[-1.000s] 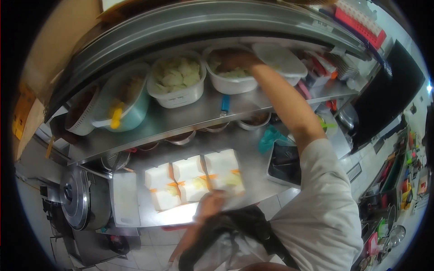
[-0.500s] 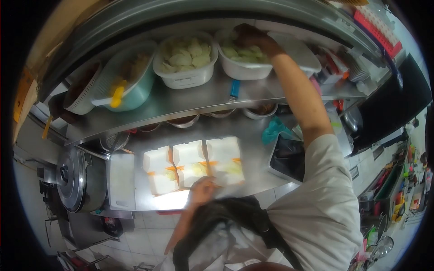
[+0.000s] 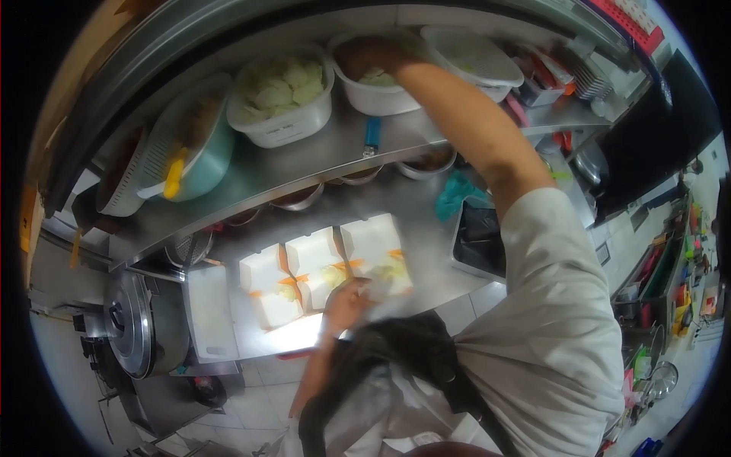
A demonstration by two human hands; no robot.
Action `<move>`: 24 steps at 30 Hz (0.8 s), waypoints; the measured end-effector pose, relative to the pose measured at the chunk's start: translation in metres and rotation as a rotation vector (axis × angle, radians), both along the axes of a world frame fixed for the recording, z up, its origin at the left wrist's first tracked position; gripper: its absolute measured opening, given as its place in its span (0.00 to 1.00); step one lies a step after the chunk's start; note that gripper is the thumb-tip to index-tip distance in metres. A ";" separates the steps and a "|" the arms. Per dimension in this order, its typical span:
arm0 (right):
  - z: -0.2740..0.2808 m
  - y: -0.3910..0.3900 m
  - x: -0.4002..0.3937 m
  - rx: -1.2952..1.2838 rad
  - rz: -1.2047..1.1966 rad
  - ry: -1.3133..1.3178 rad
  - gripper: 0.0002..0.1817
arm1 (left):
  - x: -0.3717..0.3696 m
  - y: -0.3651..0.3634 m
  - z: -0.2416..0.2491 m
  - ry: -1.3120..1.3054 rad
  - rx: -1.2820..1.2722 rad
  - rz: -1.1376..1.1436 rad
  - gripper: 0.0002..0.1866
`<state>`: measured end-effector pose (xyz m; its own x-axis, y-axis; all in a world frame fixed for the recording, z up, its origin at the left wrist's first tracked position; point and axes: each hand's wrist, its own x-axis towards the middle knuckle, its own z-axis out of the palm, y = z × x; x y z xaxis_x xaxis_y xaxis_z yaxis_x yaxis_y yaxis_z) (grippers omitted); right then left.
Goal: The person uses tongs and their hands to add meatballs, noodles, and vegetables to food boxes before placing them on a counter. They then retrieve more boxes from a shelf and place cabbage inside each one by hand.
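My right hand (image 3: 367, 56) reaches into a white tub (image 3: 381, 99) of pale green sliced vegetable on the raised shelf; its fingers are hidden. My left hand (image 3: 347, 303) is beside the open white takeaway boxes, its fingers closed around a blurred, translucent whitish thing (image 3: 378, 295) that I cannot make out. Three boxes stand side by side: left (image 3: 263, 268), middle (image 3: 311, 251) and right (image 3: 369, 232). Their lids are folded back and orange shows along the folds. Small heaps of pale yellow-green food (image 3: 332, 276) lie in the lower halves.
Another white tub (image 3: 282, 135) of pale slices and a mint-green basin (image 3: 205, 171) with a yellow handle stand on the shelf. A blue lighter (image 3: 371, 135) lies at its edge. Metal bowls (image 3: 426, 169) sit underneath. A lidded pot (image 3: 137, 324) and white board (image 3: 209, 320) are left.
My right hand has gone deeper into the tub. My left hand has risen slightly towards the right box, with the translucent thing now showing beside it. The whole view has shifted a little.
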<state>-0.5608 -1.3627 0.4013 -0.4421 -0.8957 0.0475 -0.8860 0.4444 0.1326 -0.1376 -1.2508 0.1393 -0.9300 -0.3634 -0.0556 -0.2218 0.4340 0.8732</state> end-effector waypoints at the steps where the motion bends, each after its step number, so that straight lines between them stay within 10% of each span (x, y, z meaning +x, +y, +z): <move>1: 0.013 0.006 0.002 -0.039 -0.046 -0.069 0.19 | 0.004 0.000 -0.003 0.000 0.007 0.007 0.14; 9: 0.027 0.032 -0.004 -0.067 -0.162 -0.365 0.24 | 0.013 -0.014 -0.014 0.026 -0.011 0.055 0.14; 18: 0.012 -0.002 0.003 -0.015 -0.021 0.040 0.25 | 0.011 -0.014 0.001 0.020 -0.042 0.051 0.14; 22: 0.021 0.033 -0.043 -0.468 0.096 -0.419 0.33 | 0.023 -0.016 0.001 0.050 0.003 0.098 0.14; 24: 0.045 0.069 -0.028 -0.677 0.018 -0.909 0.16 | 0.022 -0.021 0.008 0.017 0.067 0.140 0.13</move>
